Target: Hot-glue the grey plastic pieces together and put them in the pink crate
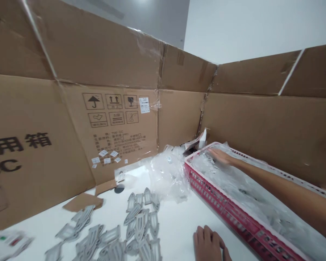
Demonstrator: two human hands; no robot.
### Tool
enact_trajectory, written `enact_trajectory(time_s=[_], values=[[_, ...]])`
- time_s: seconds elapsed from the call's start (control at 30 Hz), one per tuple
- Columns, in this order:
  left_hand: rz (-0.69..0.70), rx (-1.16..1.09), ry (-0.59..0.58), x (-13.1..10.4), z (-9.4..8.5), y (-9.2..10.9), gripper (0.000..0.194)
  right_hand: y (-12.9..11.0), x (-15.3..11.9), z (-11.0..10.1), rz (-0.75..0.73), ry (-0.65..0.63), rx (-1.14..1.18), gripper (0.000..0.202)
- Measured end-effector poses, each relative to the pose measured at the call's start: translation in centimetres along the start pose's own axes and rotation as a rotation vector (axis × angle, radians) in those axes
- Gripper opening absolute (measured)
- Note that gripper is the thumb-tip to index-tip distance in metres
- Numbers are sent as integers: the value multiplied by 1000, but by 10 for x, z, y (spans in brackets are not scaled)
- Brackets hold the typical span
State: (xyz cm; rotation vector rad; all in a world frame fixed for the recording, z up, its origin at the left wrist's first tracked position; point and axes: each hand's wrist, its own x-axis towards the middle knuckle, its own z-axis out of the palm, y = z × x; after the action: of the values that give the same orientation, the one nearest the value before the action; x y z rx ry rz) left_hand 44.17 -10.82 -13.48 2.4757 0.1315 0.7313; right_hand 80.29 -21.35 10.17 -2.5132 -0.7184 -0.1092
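My left hand (209,243) rests palm down on the white table, its fingers loosely bent and nothing visible in them. To its left lie many flat grey slotted pieces with pointed ends (140,226), in loose heaps. My right hand (218,156) reaches into the far end of a pink plastic basket (220,195). It is smeared by motion, so whether its fingers hold anything is unclear. Clear plastic bags (250,192) fill the basket, with small dark and metallic things showing through in places.
Crumpled clear plastic (167,174) lies beside the basket. Tall cardboard walls (119,123) enclose the table at the back and right. Torn cardboard pieces (83,202) lie at the left, with a blurred white object (9,244) at the near left corner.
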Motion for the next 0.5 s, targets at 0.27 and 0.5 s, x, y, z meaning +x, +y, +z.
enact_trajectory(time_s=[0.27,0.5], values=[[-26,-124,-139,2,-52,25,20,-70,-10,-31,102,506,199,41],[-102,-237,-264,6,-111,63,23,-191,-26,-79,138,657,729,30]])
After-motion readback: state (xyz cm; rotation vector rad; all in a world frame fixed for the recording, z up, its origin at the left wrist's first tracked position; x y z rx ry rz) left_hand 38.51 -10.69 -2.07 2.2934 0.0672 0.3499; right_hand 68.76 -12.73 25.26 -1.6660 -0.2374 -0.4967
